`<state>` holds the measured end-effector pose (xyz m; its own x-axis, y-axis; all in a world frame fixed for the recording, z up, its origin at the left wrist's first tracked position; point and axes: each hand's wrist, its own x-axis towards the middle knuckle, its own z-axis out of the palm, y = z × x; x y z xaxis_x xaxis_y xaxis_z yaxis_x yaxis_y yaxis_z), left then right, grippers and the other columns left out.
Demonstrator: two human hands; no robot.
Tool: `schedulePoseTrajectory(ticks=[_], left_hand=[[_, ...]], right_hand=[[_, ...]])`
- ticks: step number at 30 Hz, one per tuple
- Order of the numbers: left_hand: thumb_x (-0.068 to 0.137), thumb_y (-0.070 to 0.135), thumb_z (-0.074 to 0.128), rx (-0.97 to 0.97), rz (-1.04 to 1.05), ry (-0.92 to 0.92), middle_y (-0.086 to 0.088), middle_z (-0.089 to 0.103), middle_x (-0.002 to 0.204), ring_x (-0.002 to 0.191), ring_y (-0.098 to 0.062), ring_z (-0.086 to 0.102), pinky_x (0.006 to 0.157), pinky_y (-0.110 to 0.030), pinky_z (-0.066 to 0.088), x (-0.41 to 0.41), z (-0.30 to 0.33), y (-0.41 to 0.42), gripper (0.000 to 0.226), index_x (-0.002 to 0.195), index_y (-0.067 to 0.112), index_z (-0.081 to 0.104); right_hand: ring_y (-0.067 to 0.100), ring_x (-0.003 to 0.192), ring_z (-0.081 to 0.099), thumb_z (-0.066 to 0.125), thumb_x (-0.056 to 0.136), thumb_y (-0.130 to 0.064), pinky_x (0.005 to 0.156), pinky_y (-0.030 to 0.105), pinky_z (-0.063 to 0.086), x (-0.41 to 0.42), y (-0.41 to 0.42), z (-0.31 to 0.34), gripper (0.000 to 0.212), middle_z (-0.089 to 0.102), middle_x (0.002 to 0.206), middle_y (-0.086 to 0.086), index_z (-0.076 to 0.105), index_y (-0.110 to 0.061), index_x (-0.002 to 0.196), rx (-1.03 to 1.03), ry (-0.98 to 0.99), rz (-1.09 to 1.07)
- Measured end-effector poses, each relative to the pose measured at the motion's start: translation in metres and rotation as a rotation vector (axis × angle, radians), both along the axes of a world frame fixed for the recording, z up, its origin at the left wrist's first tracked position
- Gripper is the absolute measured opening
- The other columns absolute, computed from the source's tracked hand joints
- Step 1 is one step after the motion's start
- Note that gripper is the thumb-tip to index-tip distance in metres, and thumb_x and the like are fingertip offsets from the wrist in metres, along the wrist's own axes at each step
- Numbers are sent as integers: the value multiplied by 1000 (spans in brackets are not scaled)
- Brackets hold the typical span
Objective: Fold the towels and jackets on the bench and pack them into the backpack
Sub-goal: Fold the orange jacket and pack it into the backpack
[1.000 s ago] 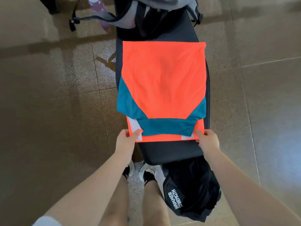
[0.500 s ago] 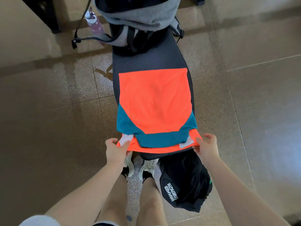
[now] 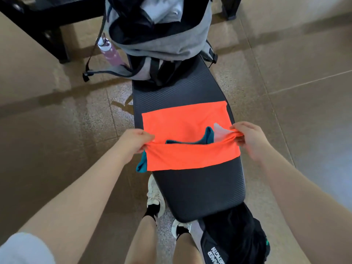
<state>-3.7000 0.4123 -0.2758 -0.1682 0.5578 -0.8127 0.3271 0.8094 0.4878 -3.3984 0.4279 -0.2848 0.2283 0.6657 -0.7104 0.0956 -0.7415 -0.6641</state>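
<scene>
An orange jacket [image 3: 182, 119] with teal panels lies across the middle of the black padded bench [image 3: 202, 189]. Its near edge is lifted and folded over away from me, with a teal part and a white label showing in the fold. My left hand [image 3: 133, 141] pinches the left corner of that lifted edge. My right hand [image 3: 245, 138] pinches the right corner. A grey backpack [image 3: 162, 39] stands open at the far end of the bench, with pale cloth inside. A black garment [image 3: 232, 237] with white lettering hangs off the bench's near end.
A purple water bottle [image 3: 110, 52] sits in the backpack's left side pocket, and its straps hang off the bench. A dark bench frame [image 3: 43, 21] stands at the far left. Tiled floor lies on both sides. My feet in white shoes [image 3: 154, 195] stand beside the bench's near end.
Both hands have lifted the jacket's near edge and carried it forward over the jacket, halving its length. The near part of the bench now shows bare.
</scene>
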Motion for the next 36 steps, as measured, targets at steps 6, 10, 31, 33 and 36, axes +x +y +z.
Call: schedulePoseTrajectory(ticks=[6, 10, 31, 33, 36], left_hand=[[98, 41, 35, 127, 79, 116, -4, 56, 86, 75, -19, 50, 72, -31, 40, -25, -46, 51, 38, 103, 13, 60], [93, 43, 47, 184, -51, 147, -3, 62, 106, 98, -20, 56, 85, -33, 42, -34, -63, 36, 35, 109, 14, 60], [96, 23, 46, 294, 150, 158, 10, 57, 84, 81, -10, 57, 75, -31, 45, -22, -83, 54, 14, 106, 18, 55], [94, 23, 48, 312, 72, 259, 4, 60, 97, 98, -21, 57, 81, -33, 43, -18, -80, 54, 18, 109, 17, 56], [90, 18, 54, 485, -202, 555, -14, 42, 136, 126, -30, 37, 100, -40, 30, -14, -71, 44, 45, 132, 9, 42]], right_hand=[[12, 50, 45, 45, 96, -31, 48, 23, 34, -8, 53, -39, 28, 52, 65, 0, 57, -18, 74, 21, -92, -61], [24, 101, 53, 58, 86, -18, 87, 32, 40, -6, 47, -64, 30, 57, 103, 8, 61, -13, 115, 25, -519, 296], [2, 49, 57, 52, 90, -16, 78, 37, 54, -24, 77, -83, 14, 63, 71, 3, 60, -12, 101, 96, -549, 45], [2, 73, 63, 50, 92, -15, 91, 29, 48, -27, 68, -80, 26, 64, 102, 11, 55, -10, 117, 146, -571, 59], [26, 121, 46, 44, 92, -12, 103, 31, 35, -46, 37, -64, 41, 40, 137, 18, 43, -1, 131, 383, -646, 289]])
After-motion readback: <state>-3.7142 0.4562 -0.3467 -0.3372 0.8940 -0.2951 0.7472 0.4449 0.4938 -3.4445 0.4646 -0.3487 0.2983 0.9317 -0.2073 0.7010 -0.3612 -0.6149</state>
